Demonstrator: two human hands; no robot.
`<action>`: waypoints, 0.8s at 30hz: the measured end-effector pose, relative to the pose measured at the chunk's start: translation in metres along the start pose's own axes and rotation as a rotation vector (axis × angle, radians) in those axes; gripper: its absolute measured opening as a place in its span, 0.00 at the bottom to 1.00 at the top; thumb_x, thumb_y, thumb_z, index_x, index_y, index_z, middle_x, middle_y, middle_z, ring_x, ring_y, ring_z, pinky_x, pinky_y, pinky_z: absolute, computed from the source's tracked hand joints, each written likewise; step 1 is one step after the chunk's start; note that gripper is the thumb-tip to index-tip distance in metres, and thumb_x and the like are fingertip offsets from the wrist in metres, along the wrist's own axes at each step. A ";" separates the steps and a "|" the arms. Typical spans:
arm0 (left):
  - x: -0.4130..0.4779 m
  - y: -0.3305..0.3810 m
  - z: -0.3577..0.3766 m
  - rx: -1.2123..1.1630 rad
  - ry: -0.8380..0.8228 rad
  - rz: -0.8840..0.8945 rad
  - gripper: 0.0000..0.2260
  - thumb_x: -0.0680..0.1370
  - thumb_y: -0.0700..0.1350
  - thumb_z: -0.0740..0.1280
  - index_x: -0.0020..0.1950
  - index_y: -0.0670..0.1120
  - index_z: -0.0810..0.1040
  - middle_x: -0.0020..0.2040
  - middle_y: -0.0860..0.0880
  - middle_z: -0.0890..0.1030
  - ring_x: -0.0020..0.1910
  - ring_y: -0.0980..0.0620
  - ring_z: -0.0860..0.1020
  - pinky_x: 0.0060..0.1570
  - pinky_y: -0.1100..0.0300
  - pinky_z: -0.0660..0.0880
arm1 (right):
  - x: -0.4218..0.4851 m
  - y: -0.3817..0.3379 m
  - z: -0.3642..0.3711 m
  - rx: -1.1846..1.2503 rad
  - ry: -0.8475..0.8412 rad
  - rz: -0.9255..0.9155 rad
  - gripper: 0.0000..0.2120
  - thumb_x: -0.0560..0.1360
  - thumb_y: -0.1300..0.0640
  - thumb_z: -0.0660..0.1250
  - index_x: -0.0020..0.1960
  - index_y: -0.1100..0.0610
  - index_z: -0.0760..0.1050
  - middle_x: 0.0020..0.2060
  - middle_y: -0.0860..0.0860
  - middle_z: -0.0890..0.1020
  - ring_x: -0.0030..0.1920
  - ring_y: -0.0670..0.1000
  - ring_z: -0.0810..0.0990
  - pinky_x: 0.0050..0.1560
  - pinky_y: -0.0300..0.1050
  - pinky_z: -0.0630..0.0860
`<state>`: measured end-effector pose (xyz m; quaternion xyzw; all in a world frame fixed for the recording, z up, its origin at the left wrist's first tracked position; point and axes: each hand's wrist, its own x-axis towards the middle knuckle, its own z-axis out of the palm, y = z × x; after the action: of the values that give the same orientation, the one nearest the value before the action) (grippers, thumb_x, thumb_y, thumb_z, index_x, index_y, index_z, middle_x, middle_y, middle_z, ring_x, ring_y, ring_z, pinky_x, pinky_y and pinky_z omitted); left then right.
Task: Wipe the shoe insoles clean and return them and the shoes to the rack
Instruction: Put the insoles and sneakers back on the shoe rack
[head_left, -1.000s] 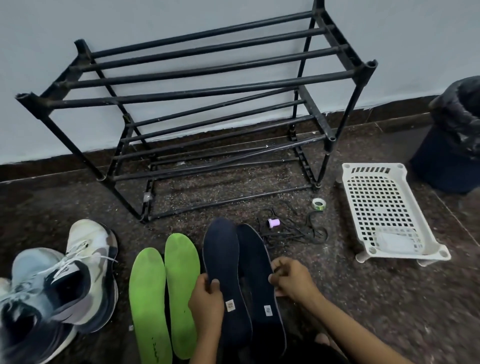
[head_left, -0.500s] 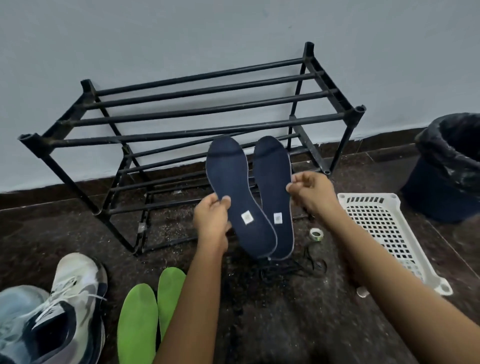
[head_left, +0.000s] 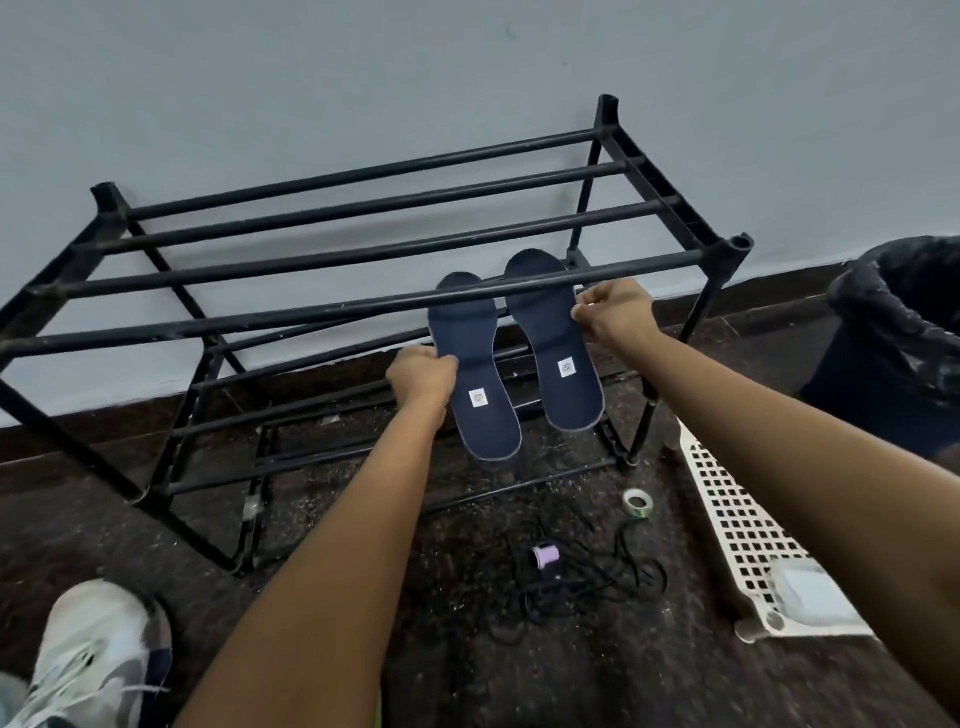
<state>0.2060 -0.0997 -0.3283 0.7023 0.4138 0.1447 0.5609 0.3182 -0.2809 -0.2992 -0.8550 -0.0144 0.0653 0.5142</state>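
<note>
Moved: left insole (head_left: 478, 374) and right insole (head_left: 556, 343), from mid-air before the rack (head_left: 363, 306) to toes-in under its top front bar, above the middle shelf. Left hand (head_left: 422, 376) pinches the left insole's outer edge; right hand (head_left: 613, 312) likewise pinches the right insole. Both arms outstretched. Advised: settle each across two bars before release

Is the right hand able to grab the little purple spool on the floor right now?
Probably not yet. The right hand grips a blue insole up at the rack. Nothing covers the purple spool, so after letting go it likely could.
</note>
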 end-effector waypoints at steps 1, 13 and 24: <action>0.005 0.001 0.002 0.000 -0.005 0.015 0.09 0.72 0.38 0.70 0.34 0.43 0.72 0.35 0.44 0.75 0.36 0.49 0.76 0.44 0.43 0.80 | 0.005 0.002 0.003 -0.010 0.006 0.006 0.09 0.70 0.67 0.68 0.33 0.59 0.75 0.32 0.56 0.77 0.35 0.51 0.76 0.45 0.48 0.80; 0.019 0.015 0.008 0.321 0.060 0.083 0.14 0.77 0.47 0.67 0.35 0.44 0.68 0.36 0.48 0.73 0.35 0.47 0.73 0.25 0.62 0.61 | 0.006 0.003 0.008 -0.101 0.128 -0.006 0.03 0.71 0.62 0.71 0.39 0.62 0.79 0.36 0.55 0.80 0.36 0.51 0.79 0.45 0.44 0.81; -0.035 -0.005 -0.048 0.211 0.121 0.287 0.14 0.81 0.50 0.61 0.63 0.45 0.75 0.48 0.50 0.79 0.48 0.48 0.78 0.43 0.61 0.67 | -0.114 -0.005 0.036 -0.023 0.225 -0.375 0.08 0.74 0.60 0.66 0.52 0.59 0.78 0.40 0.50 0.80 0.37 0.43 0.76 0.39 0.25 0.69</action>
<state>0.1498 -0.0936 -0.3080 0.7990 0.3551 0.2211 0.4319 0.2013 -0.2579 -0.3007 -0.8452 -0.1165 -0.1276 0.5058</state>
